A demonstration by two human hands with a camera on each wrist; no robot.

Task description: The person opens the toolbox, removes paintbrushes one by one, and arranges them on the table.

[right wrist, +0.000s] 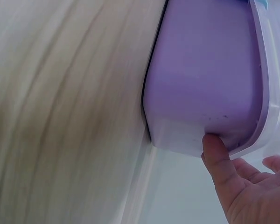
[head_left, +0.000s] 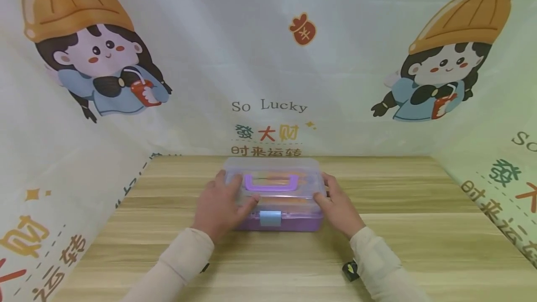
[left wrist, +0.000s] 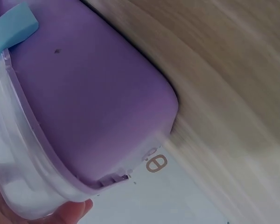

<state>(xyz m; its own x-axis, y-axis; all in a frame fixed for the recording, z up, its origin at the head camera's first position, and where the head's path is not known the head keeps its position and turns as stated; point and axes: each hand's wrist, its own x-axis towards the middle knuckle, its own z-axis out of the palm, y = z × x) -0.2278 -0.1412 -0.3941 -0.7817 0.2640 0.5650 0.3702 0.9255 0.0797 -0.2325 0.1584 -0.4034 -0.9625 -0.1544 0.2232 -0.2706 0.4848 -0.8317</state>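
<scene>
A purple storage box [head_left: 289, 224] with a clear lid [head_left: 272, 163] sits on the table. The lid carries a purple handle [head_left: 271, 186], and a light blue latch [head_left: 270, 218] hangs over its front. Orange, elongated shapes show blurrily through the plastic. My left hand [head_left: 222, 202] grips the left end, its thumb across the lid's front and its fingers at the far left side; some fingertips [left wrist: 77, 211] appear past the lid's edge. At the right end my right hand [head_left: 339, 204] holds the box, with one finger [right wrist: 215, 148] against the purple side.
The wood-grain table [head_left: 398, 241] spreads around the box. A printed white cloth [head_left: 344, 83] with cartoon figures and lettering encloses the back and sides. Small black devices, one of them a black piece [head_left: 350, 271], show under the wrists near the pale sleeves [head_left: 379, 264].
</scene>
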